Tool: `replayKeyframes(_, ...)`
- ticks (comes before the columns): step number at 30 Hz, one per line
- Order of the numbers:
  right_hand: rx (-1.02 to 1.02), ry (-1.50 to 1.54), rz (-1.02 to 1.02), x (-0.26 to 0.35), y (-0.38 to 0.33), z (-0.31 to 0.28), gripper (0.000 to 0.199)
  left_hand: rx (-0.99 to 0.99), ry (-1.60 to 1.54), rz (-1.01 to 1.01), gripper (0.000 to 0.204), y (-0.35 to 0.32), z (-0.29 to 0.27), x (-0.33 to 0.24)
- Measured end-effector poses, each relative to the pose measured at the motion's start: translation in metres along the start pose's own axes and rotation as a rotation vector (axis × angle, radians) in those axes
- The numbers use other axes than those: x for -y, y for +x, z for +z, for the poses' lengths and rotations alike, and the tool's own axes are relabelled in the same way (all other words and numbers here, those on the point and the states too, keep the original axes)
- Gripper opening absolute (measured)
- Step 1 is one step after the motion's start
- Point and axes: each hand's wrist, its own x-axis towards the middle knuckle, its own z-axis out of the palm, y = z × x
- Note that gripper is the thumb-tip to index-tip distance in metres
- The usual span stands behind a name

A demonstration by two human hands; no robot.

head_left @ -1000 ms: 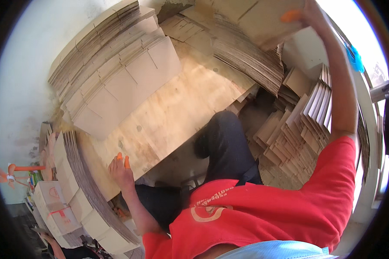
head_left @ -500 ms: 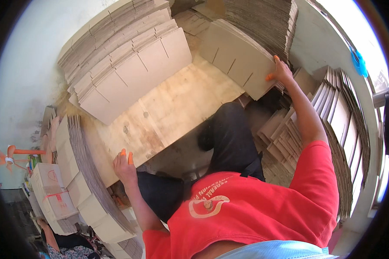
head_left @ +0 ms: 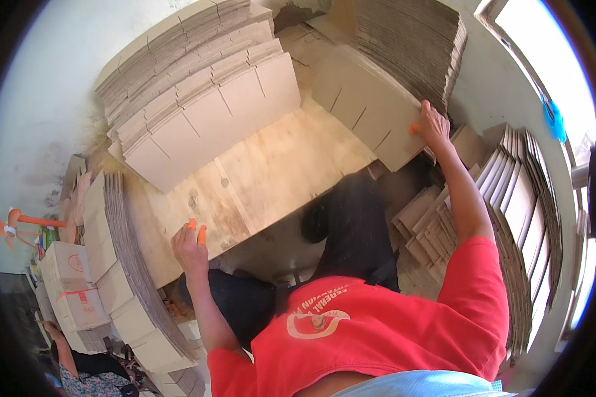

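Observation:
My right hand (head_left: 433, 127) grips the right end of a slotted cardboard sheet (head_left: 357, 109), the front one of a stack leaning at the back right of the plywood tabletop (head_left: 245, 192). Its thumb, in an orange finger cover, lies on the sheet's front face; the other fingers are behind the edge. Over the near left part of the tabletop is my left hand (head_left: 191, 247), holding nothing, with orange covers on two slightly parted digits. Beyond it, at the back left, stand several rows of slotted cardboard sheets (head_left: 212, 119).
Tall cardboard piles stand behind on the right (head_left: 410, 40) and beside my right arm (head_left: 516, 212). More folded cardboard (head_left: 122, 264) and a taped carton (head_left: 76, 284) are at the left. An orange fan (head_left: 10, 228) and another person's arm (head_left: 63, 351) appear at the far left.
The view has shifted slightly. My right hand keeps its place at the end of the slotted sheet, with its fingers more bunched. My left hand stays over the near left of the tabletop.

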Motion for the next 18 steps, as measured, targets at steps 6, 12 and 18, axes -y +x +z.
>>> replayKeyframes(6,-0.075,0.182,0.144,-0.013,0.002,-0.021,0.050,-0.032,-0.045,0.042,0.027,0.011,0.010,-0.010)
replayKeyframes(12,-0.399,0.668,0.044,0.005,0.008,-0.064,0.038,-0.081,-0.131,0.042,0.030,0.064,0.012,-0.024)
replayKeyframes(18,-0.205,1.024,-0.089,0.079,-0.002,-0.096,0.038,-0.138,-0.238,0.136,0.037,0.178,0.045,-0.047)
